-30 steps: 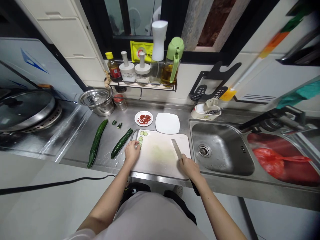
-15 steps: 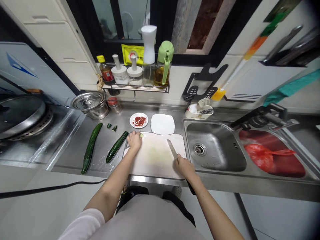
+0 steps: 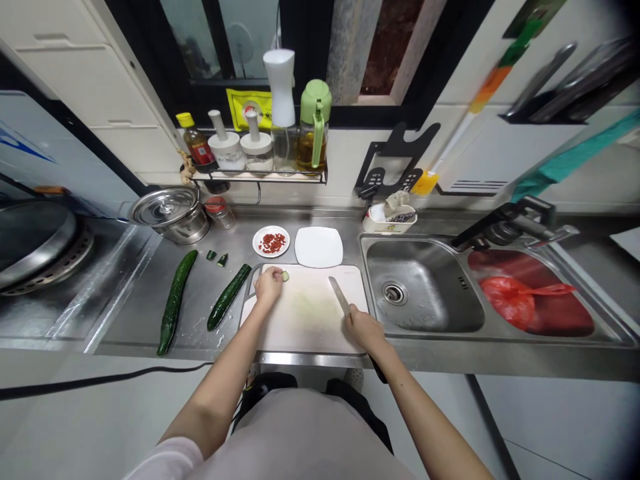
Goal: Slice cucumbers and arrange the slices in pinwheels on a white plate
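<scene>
A white cutting board (image 3: 313,320) lies on the steel counter in front of me. My left hand (image 3: 268,285) rests curled at the board's far left corner over cucumber slices (image 3: 285,275), one slice showing beside the fingers. My right hand (image 3: 363,328) is closed around the handle of a knife (image 3: 339,297), whose blade lies flat on the board pointing away from me. Half a cucumber (image 3: 229,296) lies just left of the board, and a whole cucumber (image 3: 172,301) farther left.
Behind the board sit a small plate of red chilli pieces (image 3: 271,241) and a white square plate (image 3: 319,247). The sink (image 3: 415,290) is to the right, with a red bag (image 3: 505,300) in the far basin. A lidded pot (image 3: 167,212) stands at back left.
My left hand slid up the board's left edge to the far corner, covering most of the slices. The knife hand stayed put. The view shifted slightly.
</scene>
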Available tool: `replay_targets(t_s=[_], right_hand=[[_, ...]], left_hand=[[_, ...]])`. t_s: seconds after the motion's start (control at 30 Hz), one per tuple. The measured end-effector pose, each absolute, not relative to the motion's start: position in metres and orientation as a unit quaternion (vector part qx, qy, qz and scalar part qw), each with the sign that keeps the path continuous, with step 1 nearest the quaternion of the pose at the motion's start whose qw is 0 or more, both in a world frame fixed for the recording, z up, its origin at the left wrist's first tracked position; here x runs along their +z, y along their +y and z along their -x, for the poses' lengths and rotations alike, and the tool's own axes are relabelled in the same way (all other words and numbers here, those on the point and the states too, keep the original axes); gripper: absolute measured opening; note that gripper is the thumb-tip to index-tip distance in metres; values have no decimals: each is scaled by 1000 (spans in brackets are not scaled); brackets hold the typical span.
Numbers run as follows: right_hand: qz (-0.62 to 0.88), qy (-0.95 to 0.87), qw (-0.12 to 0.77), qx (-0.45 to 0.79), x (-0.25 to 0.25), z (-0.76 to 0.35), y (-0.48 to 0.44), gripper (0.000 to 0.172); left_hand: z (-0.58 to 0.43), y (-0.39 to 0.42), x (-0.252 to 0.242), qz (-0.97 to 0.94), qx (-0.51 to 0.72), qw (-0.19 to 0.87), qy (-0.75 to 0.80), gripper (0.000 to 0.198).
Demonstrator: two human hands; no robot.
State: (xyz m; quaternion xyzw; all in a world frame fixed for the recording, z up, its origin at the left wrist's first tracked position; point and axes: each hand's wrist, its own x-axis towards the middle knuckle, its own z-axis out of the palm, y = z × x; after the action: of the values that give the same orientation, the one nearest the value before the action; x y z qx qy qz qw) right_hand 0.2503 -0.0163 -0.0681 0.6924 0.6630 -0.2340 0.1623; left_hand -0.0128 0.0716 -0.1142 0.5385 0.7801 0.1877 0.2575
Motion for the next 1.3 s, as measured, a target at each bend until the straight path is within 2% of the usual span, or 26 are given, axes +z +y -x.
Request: replay_targets(t_s=[0.13,0.27,0.53,0.83,1.3], right_hand=[[-691,662,159,-246,-67,-250,-16,34],[-692,664,152,-241,-69,-250,-18,33],[-684,678,155,-222,-62,-248,-19,32],[-606,737,166,-249,-46,-218,-36,29],[-584,754,171,-247,-55,-208,-39,29]], left_hand=[[0,57,-124,-536,202,349,742,22],[-14,44,-132,-549,187,389,716,20],[-20,43,-128,-615,149,296,715,23],[-18,52,-128,-590,115,300,740,16],[-18,56,-128,-585,105,307,744,15]])
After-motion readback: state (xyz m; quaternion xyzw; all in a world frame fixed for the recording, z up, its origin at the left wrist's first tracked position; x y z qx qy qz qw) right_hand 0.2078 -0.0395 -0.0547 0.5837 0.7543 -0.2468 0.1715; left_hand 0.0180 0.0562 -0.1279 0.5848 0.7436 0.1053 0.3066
